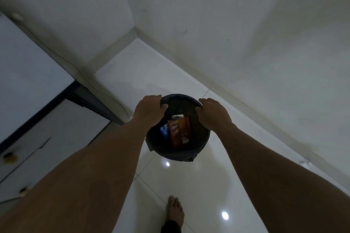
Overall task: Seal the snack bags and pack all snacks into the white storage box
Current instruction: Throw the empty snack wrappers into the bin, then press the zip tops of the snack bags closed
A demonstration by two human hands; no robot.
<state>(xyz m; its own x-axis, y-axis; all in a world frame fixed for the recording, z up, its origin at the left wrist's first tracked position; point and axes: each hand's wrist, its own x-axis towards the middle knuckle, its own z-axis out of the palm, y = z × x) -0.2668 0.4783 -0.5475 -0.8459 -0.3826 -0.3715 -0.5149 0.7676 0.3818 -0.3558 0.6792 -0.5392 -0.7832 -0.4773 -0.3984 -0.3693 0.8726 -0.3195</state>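
A round dark bin lined with a dark bag stands on the glossy white floor near a room corner. My left hand grips the bag's edge at the bin's far left rim. My right hand grips it at the far right rim. Inside the bin lie an orange-red snack bag, a blue packet to its left and a yellow-white packet behind it. No white storage box is in view.
A white cabinet with drawers and round knobs stands at the left under a white top. White walls meet in a corner behind the bin. My bare foot is on the floor tiles in front of the bin.
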